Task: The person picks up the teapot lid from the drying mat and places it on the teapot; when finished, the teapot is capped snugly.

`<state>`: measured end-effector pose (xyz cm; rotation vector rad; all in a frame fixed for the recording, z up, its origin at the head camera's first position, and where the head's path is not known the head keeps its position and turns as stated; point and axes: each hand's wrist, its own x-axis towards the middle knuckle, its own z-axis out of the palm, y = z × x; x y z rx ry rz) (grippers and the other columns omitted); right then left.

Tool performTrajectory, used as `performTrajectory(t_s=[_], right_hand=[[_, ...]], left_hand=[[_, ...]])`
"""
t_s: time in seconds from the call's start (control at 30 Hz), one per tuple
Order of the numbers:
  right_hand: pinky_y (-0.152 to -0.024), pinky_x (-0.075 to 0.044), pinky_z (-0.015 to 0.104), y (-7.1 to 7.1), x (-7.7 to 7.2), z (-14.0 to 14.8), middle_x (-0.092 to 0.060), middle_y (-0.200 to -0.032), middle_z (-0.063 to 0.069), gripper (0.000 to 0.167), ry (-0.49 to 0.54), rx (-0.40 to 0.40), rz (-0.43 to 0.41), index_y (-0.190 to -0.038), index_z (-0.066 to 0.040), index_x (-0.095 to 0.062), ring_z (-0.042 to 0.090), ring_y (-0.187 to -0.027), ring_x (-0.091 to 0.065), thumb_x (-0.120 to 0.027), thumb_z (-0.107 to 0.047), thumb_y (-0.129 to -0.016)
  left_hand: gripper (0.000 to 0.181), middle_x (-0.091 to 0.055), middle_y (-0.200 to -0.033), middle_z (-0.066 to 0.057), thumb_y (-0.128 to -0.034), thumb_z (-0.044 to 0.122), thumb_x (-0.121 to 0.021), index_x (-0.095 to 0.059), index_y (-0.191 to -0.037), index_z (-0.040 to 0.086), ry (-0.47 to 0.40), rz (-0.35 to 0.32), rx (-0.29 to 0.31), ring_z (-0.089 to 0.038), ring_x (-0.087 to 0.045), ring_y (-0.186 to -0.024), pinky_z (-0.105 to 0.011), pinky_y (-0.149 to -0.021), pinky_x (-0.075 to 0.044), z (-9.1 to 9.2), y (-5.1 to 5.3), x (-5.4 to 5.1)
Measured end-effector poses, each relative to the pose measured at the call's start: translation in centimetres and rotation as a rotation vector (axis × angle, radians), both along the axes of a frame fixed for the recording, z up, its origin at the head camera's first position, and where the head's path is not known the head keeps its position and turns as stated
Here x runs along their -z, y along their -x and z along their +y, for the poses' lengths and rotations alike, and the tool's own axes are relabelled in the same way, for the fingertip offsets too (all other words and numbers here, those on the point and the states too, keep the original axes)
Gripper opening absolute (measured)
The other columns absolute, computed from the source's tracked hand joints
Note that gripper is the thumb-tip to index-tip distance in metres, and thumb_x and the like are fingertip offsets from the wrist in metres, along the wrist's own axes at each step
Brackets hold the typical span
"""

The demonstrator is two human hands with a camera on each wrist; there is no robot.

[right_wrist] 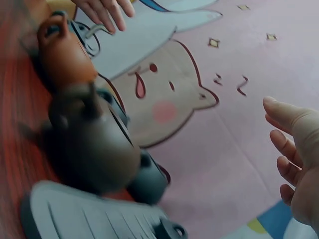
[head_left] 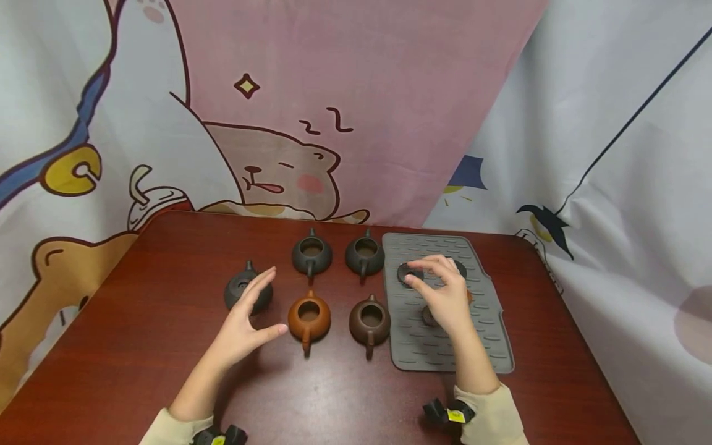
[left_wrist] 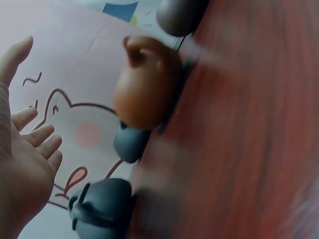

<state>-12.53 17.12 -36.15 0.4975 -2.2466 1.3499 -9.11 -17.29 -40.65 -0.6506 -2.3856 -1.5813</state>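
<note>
My left hand (head_left: 241,330), thumb spread from its extended fingers, hovers beside a dark grey teapot (head_left: 232,295) that appears to have its lid on. Just right of the thumb stands a lidless orange teapot (head_left: 321,321). Over the grey mat (head_left: 489,346) is my right hand (head_left: 447,296); its thumb and fingers are near a small dark lid (head_left: 410,277). The right wrist view shows that hand (right_wrist: 304,154) holding nothing, with a lid (right_wrist: 169,230) on the mat below. A brown lid (head_left: 428,316) and a dark greenish lid (head_left: 460,268) are partly hidden behind the right hand.
A lidless brown teapot (head_left: 356,324) stands at the mat's left edge. Two dark lidless teapots, one behind the orange teapot (head_left: 297,256) and one behind the brown (head_left: 351,258), stand farther back. A patterned cloth (head_left: 389,123) hangs behind the reddish-brown table (head_left: 311,408).
</note>
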Motion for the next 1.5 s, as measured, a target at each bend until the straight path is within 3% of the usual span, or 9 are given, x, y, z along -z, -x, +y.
performTrajectory(t_s=[0.1,0.23,0.3,0.5,0.63,0.93,1.17,1.5], right_hand=[[-0.080,-0.038,0.025,0.0,0.1,1.2,-0.061,-0.096,0.019,0.023,0.004,0.055,-0.006,-0.099,0.008,-0.069,0.017,-0.092,-0.047,-0.074,0.009,-0.077],[-0.074,-0.038,0.020,0.0,0.5,2.9,-0.061,-0.096,0.021,0.023,0.018,0.113,-0.003,-0.100,0.009,-0.069,0.019,-0.090,-0.047,-0.073,0.011,-0.077],[-0.072,-0.036,0.019,0.1,0.8,3.9,-0.061,-0.096,0.022,0.023,0.018,0.138,-0.001,-0.100,0.009,-0.069,0.017,-0.089,-0.047,-0.073,0.011,-0.077],[-0.079,-0.029,0.032,1.3,4.0,7.8,-0.062,-0.100,0.013,0.025,0.010,0.231,-0.064,-0.104,0.000,-0.072,0.010,-0.088,-0.043,-0.075,0.003,-0.079],[-0.081,-0.028,0.040,1.7,5.7,9.7,-0.062,-0.101,0.007,0.024,-0.009,0.275,-0.118,-0.106,-0.005,-0.072,0.017,-0.088,-0.042,-0.075,-0.005,-0.082],[-0.078,-0.029,0.040,2.0,8.1,12.1,-0.060,-0.102,0.015,0.026,-0.007,0.323,-0.217,-0.110,-0.003,-0.070,0.028,-0.088,-0.040,-0.074,-0.012,-0.086],[-0.073,-0.030,0.035,1.9,9.7,13.3,-0.059,-0.104,0.017,0.029,-0.060,0.342,-0.282,-0.113,-0.003,-0.069,0.021,-0.086,-0.039,-0.072,-0.016,-0.088],[-0.069,-0.034,0.028,2.5,12.0,13.9,-0.061,-0.096,0.013,0.026,-0.076,0.329,-0.297,-0.108,-0.002,-0.070,0.020,-0.082,-0.043,-0.075,-0.012,-0.085]], left_hand=[[0.088,-0.030,-0.150,-0.020,-0.0709,-0.002,-0.081,-0.035,-0.146,0.000,0.016,-0.039,0.031,-0.027,-0.025,-0.138,-0.030,-0.106,-0.022,0.5,-0.2,0.3],[0.088,-0.029,-0.150,-0.019,-0.0723,0.001,-0.081,-0.033,-0.146,0.000,0.029,-0.084,0.061,-0.030,-0.024,-0.138,-0.028,-0.106,-0.023,1.2,-0.3,0.7],[0.089,-0.030,-0.150,-0.020,-0.0715,0.001,-0.082,-0.033,-0.146,0.000,0.034,-0.094,0.062,-0.032,-0.025,-0.137,-0.030,-0.107,-0.023,1.4,-0.3,1.0],[0.091,-0.031,-0.149,-0.021,-0.0698,0.003,-0.084,-0.033,-0.146,0.000,0.040,-0.120,0.071,-0.035,-0.028,-0.136,-0.058,-0.103,-0.025,2.0,-0.2,1.6],[0.092,-0.029,-0.149,-0.023,-0.0695,0.004,-0.084,-0.033,-0.146,-0.001,0.036,-0.151,0.091,-0.036,-0.029,-0.135,-0.060,-0.103,-0.023,2.3,-0.3,2.1],[0.095,-0.030,-0.147,-0.027,-0.0656,0.003,-0.086,-0.033,-0.144,-0.007,0.082,-0.151,0.105,-0.040,-0.029,-0.134,-0.060,-0.103,-0.024,2.8,-0.1,3.4],[0.105,-0.028,-0.152,-0.014,-0.0649,0.022,-0.090,-0.030,-0.149,0.006,0.131,-0.172,0.090,-0.033,-0.028,-0.136,-0.057,-0.104,-0.025,2.1,1.3,7.8],[0.105,-0.028,-0.151,-0.017,-0.0671,0.027,-0.089,-0.028,-0.151,0.008,0.140,-0.198,0.071,-0.037,-0.029,-0.135,-0.059,-0.103,-0.026,1.9,1.3,8.2]])
